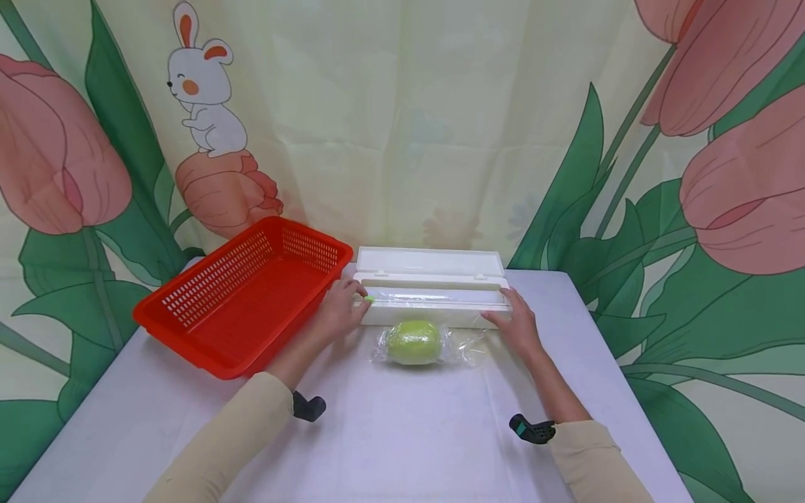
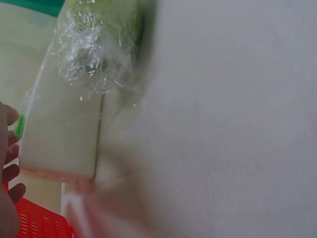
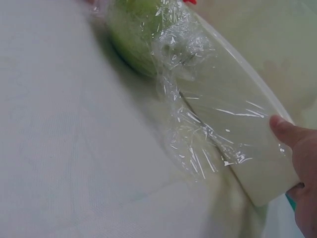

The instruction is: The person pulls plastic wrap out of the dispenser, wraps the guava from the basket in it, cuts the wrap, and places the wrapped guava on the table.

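Note:
A white cling film dispenser box lies across the table with its lid tipped up at the back. At its left end my left hand pinches a small green slide cutter; the same green tab shows by the fingers in the left wrist view. My right hand grips the box's right end, thumb at its upper edge in the right wrist view. Just in front of the box sits a pale green, rounded fruit or vegetable in clear film. Loose film trails toward the box's right end.
A red plastic basket with slotted sides stands to the left, close by my left forearm. White cloth covers the table. Behind it hangs a curtain printed with tulips and a rabbit.

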`<move>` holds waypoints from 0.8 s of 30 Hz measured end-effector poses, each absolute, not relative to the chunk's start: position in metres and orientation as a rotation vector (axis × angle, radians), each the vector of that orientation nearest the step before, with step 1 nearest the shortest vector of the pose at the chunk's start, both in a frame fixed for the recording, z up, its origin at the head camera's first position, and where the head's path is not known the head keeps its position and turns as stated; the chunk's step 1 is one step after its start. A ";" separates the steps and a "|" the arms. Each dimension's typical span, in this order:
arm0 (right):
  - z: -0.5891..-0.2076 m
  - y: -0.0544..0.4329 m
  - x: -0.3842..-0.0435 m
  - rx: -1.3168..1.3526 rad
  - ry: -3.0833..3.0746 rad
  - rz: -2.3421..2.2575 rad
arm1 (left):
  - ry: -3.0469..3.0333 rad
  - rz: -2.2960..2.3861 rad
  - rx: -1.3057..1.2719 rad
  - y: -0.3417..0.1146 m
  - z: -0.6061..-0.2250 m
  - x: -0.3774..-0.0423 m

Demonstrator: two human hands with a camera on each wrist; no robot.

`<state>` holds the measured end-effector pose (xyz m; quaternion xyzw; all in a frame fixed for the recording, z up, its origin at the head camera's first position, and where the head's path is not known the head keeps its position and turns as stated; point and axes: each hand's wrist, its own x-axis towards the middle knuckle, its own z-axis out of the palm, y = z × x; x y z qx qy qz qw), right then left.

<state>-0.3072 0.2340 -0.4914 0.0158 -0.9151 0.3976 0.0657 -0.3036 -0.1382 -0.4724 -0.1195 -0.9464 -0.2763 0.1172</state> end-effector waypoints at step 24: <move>-0.495 0.236 -0.308 0.080 -2.736 1.187 | -2.664 -1.042 -0.286 -0.134 -0.478 -0.303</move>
